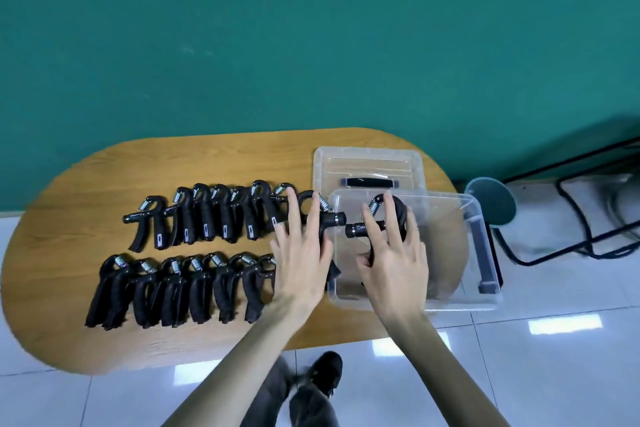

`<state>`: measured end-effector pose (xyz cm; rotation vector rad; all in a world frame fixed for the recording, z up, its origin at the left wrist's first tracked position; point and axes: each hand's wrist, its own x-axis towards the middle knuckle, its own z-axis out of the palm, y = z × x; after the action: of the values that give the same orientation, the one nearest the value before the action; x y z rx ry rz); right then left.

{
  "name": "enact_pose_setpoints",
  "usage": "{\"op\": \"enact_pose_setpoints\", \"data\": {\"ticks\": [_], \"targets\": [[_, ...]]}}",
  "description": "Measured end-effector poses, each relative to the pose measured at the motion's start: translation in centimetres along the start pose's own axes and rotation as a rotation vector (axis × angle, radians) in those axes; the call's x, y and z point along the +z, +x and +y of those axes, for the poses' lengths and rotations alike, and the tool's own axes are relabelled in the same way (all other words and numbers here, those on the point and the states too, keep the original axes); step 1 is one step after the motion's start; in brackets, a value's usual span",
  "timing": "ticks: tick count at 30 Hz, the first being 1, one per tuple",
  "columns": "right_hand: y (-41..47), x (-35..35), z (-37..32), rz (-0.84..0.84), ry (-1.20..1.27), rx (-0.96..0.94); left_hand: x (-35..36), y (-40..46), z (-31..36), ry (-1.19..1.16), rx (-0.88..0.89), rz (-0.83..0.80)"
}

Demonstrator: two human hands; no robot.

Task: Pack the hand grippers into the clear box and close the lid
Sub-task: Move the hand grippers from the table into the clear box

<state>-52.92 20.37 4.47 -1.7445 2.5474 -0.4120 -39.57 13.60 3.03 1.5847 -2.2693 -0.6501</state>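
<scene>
- My left hand (301, 250) lies flat, fingers straight and spread, on the grip trainer (332, 219) at the right end of the back row (207, 215) on the bench (214, 163).
- My right hand (391, 253) curls round a second trainer (360, 229), held over the clear bin (450, 303).

I get one wide-angle head view, looking forward and down, close above the tabletop (207, 163), green wall (311, 28) beyond, floor (519, 357) beneath.

Your left hand (301, 253) rests flat on the left trainer (334, 218) at the bin's (460, 303) edge; your right hand (394, 253) grips the right trainer (353, 230) inside it.
</scene>
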Motion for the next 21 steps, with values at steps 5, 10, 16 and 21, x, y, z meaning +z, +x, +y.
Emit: {"op": "enact_pose_setpoints", "data": {"ticks": [5, 10, 16, 21], "targets": [[-0.1, -0.7, 3.7, -0.024, -0.024, 0.124, 2.4, 0.6, 2.7, 0.027, 0.025, -0.081], [-0.2, -0.2, 7.3, -0.031, -0.037, 0.184, 4.9, 1.7, 4.9, 0.012, 0.097, -0.097], [0.2, 2.1, 11.2, -0.116, 0.008, 0.222, 9.6, 1.3, 6.6, 0.032, 0.099, -0.177], [1.2, 5.0, 14.3, -0.217, 0.063, 0.233, 13.7, 1.3, 6.1, 0.151, -0.006, -0.282]]}}
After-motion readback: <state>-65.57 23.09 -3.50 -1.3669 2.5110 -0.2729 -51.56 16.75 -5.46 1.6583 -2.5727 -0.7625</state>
